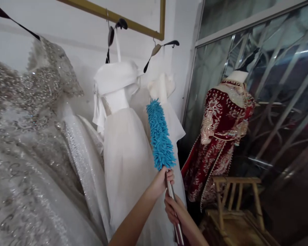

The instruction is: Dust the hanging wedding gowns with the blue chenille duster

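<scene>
A duster with a fluffy blue microfibre head and a shiny metal handle points up in the middle of the view. My left hand is wrapped round the handle just below the blue head. Lower on the same handle, my right hand is closed too. Behind the duster hangs a plain pale dress, and the blue head overlaps it; whether they touch I cannot tell. Left of that, a white off-shoulder dress hangs from a black hanger.
A beaded silver gown fills the left side. To the right, a red embroidered outfit stands on a mannequin before a glass partition with metal bars. A wooden chair is at lower right. A gold frame hangs above.
</scene>
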Tool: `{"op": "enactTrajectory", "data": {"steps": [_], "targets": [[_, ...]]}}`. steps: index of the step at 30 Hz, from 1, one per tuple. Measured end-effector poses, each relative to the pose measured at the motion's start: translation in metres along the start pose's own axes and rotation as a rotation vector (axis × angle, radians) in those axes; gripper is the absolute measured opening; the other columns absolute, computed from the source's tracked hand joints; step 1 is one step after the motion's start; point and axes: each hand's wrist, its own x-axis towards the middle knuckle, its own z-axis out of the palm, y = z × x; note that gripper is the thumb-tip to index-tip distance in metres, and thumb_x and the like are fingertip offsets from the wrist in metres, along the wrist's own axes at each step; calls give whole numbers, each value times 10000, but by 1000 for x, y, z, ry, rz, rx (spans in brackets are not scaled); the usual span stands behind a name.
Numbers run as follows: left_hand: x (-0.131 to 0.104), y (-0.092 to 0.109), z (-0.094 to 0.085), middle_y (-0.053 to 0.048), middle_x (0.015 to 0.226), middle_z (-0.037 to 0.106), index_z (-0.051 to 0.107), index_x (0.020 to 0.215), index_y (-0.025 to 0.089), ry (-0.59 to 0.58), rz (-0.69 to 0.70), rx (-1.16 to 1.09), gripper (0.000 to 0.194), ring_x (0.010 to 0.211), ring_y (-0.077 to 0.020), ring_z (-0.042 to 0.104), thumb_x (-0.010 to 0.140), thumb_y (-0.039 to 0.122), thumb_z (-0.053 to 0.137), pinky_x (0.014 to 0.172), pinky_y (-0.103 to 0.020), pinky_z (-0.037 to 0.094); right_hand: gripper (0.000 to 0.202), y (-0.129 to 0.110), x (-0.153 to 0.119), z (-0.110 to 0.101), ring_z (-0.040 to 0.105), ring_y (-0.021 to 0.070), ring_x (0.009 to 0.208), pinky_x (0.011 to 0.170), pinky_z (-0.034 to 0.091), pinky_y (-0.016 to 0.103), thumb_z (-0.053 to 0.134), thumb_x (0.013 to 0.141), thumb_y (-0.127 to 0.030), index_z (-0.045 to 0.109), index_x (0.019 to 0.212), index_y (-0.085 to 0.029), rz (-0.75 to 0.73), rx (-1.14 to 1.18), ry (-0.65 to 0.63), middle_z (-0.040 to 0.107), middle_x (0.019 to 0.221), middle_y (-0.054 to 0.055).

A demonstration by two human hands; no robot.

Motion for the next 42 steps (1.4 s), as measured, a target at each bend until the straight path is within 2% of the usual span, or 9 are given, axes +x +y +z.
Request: {"op": "enactTrajectory", "data": {"steps": [7, 13, 18, 21, 25, 31, 34, 38, 42], "targets": [[24, -5, -37, 130, 489, 246, 405, 653, 205, 173, 6, -186, 276, 380, -30, 241, 660, 291, 667, 443, -181, 280, 434, -7, 20, -8, 169, 18, 271, 260, 175, 153, 717, 672, -549, 411, 748, -250, 104, 11, -117, 353, 393, -176], [33, -28, -62, 125, 492, 269, 404, 671, 200, 305, -77, -254, 194, 374, -32, 270, 714, 219, 592, 457, -183, 278, 443, 13, 28, -19, 136, 15, 272, 257, 146, 161, 725, 625, -544, 401, 704, -252, 197, 18, -87, 340, 369, -177], [38, -45, -76, 118, 495, 286, 391, 670, 197, 336, -150, -268, 186, 377, -33, 282, 745, 213, 560, 461, -184, 265, 446, 25, 30, -27, 136, 12, 263, 256, 144, 160, 732, 591, -542, 406, 681, -252, 243, 21, -45, 332, 354, -175], [40, -50, -76, 117, 496, 283, 383, 664, 197, 344, -183, -272, 185, 374, -32, 279, 759, 216, 542, 457, -182, 254, 453, 28, 27, -30, 136, 15, 255, 252, 141, 163, 735, 579, -549, 403, 672, -254, 250, 23, -28, 324, 342, -174], [40, -44, -62, 121, 498, 254, 384, 660, 202, 305, -187, -263, 199, 374, -36, 259, 741, 224, 564, 453, -189, 261, 439, 20, 20, -30, 145, 16, 264, 264, 151, 156, 732, 620, -535, 409, 711, -252, 210, 38, -12, 344, 375, -174], [32, -11, -27, 120, 504, 232, 398, 639, 199, 98, -96, -173, 239, 406, -36, 224, 729, 285, 601, 460, -186, 273, 459, -13, 13, -16, 138, 30, 247, 252, 152, 154, 712, 666, -591, 420, 793, -260, 140, 16, -51, 347, 355, -188], [29, 6, -18, 114, 503, 240, 410, 626, 196, 13, -56, -131, 248, 413, -41, 216, 732, 316, 600, 459, -190, 278, 468, -30, 13, -3, 153, 28, 255, 251, 182, 154, 728, 667, -584, 404, 762, -260, 90, 15, -88, 369, 366, -181], [27, 16, -23, 115, 513, 229, 402, 632, 201, 32, -42, -146, 258, 408, -42, 205, 736, 318, 607, 459, -196, 287, 463, -36, 17, 9, 143, 31, 263, 250, 172, 154, 732, 669, -570, 398, 756, -262, 85, 14, -98, 360, 365, -182], [25, 7, -42, 120, 515, 214, 400, 650, 202, 131, -49, -202, 241, 403, -40, 220, 734, 285, 611, 462, -190, 290, 456, -17, 24, 6, 140, 29, 261, 249, 160, 162, 736, 657, -559, 410, 769, -260, 136, 14, -98, 356, 374, -182]]}}
